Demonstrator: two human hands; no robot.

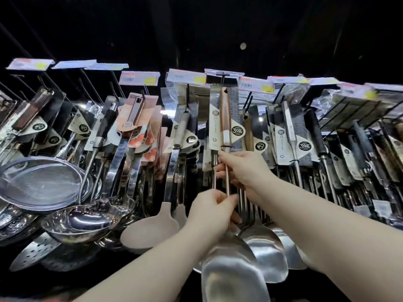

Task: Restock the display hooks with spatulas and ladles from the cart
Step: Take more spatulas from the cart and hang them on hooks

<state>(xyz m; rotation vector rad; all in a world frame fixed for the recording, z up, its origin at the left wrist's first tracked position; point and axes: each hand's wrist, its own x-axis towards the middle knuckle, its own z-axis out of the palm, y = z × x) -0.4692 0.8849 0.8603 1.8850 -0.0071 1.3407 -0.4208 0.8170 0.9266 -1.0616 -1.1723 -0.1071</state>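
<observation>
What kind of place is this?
Most likely a shop's kitchenware aisle. Price tags sit on the ends of display hooks, rows of carded utensils hang below, and both hands, left hand and right hand, hold a packaged spatula at its hook.

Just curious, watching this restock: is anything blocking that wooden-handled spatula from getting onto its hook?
Nothing visible does. Both the left hand and right hand grip the spatula shaft; its handle top already sits at the hook under the price tag.

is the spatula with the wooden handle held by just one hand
No, both the left hand and right hand grip the metal shaft of the wooden-handled steel spatula.
</observation>
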